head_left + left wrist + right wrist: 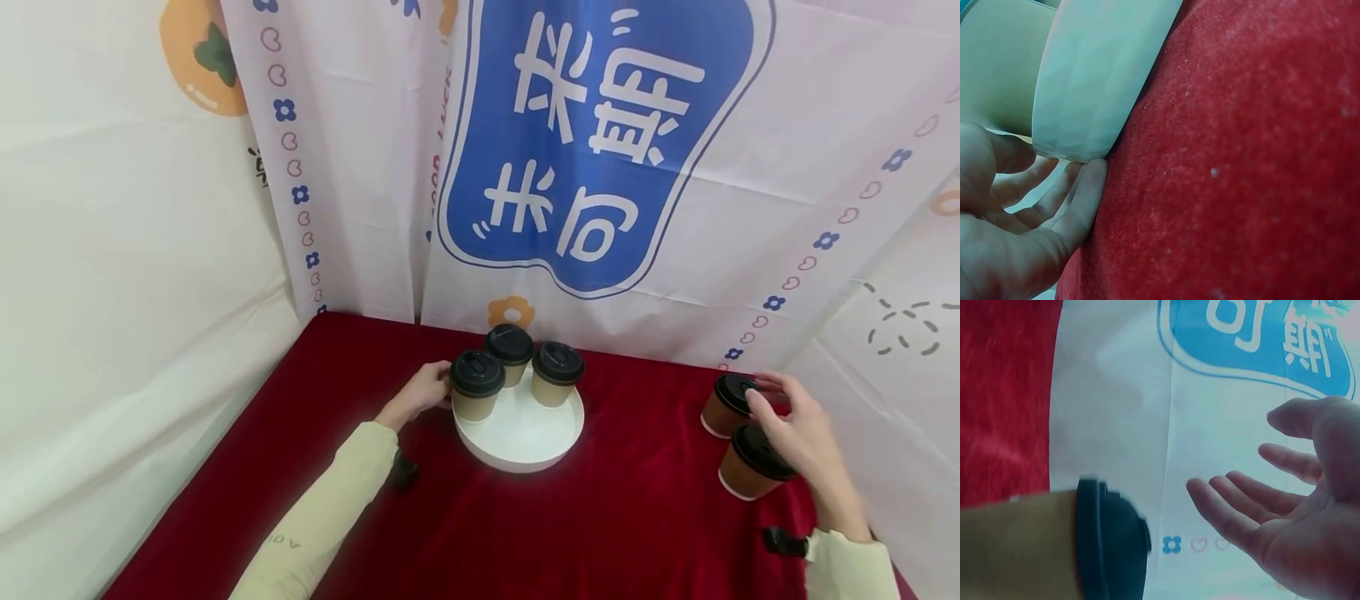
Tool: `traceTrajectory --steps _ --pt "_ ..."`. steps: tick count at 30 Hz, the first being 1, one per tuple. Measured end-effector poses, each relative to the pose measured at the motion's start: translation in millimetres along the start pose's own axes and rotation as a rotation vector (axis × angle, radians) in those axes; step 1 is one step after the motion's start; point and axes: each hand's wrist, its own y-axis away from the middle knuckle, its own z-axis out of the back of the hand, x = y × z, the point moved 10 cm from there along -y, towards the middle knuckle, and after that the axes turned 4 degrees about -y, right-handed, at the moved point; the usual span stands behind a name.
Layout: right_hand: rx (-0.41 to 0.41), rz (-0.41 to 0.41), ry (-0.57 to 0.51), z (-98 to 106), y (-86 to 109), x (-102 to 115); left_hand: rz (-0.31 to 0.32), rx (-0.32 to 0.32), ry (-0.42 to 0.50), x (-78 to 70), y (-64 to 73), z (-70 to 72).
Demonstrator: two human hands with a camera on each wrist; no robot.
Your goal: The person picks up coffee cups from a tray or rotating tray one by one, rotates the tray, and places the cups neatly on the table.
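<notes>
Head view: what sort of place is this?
Likely a makeshift tabletop booth: a spread red cloth, white printed curtains hanging behind and beside it, and three lidded cups on a white tray.

In my head view, the tabletop cloth [622, 525] is deep red. The tray [517, 437] is white, its wall [1097, 81] faintly patterned with facets in my left wrist view. Three tray cups [472, 407] are tan under black lids [477, 372]; two other cups [742, 475] read darker brown, white at the base. I see a white curtain [360, 167] with a blue panel [600, 158], white characters [558, 79] and blue flowers [300, 194].
</notes>
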Motion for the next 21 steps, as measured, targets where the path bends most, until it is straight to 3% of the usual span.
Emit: traceTrajectory --steps 21 --pt "0.203 -0.049 -0.428 -81 -28.0 29 -0.026 0.002 0.02 -2.5 1.2 -0.6"
